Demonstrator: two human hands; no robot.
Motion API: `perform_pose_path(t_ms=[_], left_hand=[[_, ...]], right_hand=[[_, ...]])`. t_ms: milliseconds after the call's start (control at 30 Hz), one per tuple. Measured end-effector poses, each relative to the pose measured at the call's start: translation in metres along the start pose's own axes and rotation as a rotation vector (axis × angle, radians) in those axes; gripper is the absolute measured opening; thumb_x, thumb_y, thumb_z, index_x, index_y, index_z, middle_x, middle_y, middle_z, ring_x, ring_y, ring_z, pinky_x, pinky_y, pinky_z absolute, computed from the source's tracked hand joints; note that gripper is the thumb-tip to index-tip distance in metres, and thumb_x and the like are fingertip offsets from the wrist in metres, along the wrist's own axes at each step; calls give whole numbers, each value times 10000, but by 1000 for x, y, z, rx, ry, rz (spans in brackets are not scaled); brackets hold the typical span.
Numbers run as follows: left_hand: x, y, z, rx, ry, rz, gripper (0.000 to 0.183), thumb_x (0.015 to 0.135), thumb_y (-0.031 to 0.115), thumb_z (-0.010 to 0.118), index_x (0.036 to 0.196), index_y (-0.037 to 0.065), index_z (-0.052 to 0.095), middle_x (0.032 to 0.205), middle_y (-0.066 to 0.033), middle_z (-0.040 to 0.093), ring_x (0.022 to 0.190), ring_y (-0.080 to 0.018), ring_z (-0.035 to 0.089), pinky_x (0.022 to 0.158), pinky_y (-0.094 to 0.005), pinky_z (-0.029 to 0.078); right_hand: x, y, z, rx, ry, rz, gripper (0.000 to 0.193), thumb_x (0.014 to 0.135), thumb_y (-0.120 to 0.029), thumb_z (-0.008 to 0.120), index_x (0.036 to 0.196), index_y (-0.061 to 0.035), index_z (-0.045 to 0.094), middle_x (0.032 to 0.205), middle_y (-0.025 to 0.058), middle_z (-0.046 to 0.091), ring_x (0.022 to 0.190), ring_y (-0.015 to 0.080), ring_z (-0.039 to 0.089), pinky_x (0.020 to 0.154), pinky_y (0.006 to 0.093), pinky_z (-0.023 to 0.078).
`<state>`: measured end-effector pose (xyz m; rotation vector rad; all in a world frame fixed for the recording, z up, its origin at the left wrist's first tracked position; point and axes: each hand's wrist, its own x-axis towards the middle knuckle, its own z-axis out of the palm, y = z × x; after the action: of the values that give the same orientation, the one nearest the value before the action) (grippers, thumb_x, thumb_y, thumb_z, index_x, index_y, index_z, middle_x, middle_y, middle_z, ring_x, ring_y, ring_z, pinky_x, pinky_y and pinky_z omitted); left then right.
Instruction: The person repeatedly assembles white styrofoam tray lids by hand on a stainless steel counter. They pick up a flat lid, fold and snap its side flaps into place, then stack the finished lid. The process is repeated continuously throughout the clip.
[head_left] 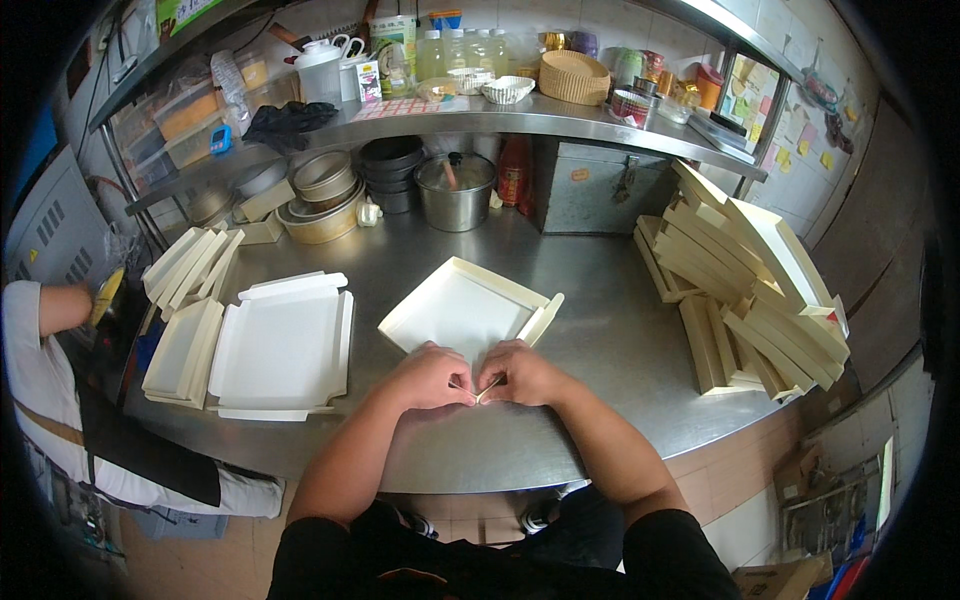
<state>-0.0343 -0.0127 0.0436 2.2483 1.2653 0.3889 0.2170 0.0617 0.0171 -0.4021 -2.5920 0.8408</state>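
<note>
A shallow cream cardboard tray with a white inside lies turned cornerwise on the steel table, one corner toward me. My left hand is closed on the wall of that tray, just left of the near corner. On the other side of the same corner, my right hand pinches the tray's wall, its fingertips close to the left ones. The tray's far walls stand up, and a flap sticks out at its right corner. To the left lies a flat, partly folded white cardboard sheet with loose edge flaps.
Folded trays are heaped at the right. Several more trays stand at the left beside the sheet. Behind are a lidded pot, round pans and a grey metal box under a steel shelf. A co-worker's arm shows at far left.
</note>
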Motion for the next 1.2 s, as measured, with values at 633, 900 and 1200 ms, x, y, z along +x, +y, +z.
perform_pose_path(t_ms=[633, 900, 1200], left_hand=[[7, 15, 31, 324, 442, 55, 134, 910, 201, 801, 991, 95, 784, 1173, -86, 727, 1196, -328, 634, 1152, -461, 469], [3, 5, 14, 321, 315, -149, 152, 889, 110, 734, 1036, 78, 715, 1231, -115, 706, 1218, -339, 634, 1078, -470, 511], [-1, -17, 6, 2, 301, 102, 159, 844, 113, 805, 912, 91, 662, 987, -95, 707, 1082, -340, 658, 993, -457, 515]], right_hand=[[2, -12, 2, -272, 241, 193, 237, 865, -311, 870, 912, -101, 769, 970, 105, 756, 962, 345, 720, 871, 474, 561], [-6, -21, -6, -300, 129, 193, 180, 826, -232, 818, 961, -132, 752, 971, 75, 770, 1033, 339, 714, 1049, 495, 475], [-23, 0, -18, 0, 98, 161, 452, 924, -240, 825, 1355, -143, 731, 1184, 113, 758, 1213, 319, 692, 1286, 579, 329]])
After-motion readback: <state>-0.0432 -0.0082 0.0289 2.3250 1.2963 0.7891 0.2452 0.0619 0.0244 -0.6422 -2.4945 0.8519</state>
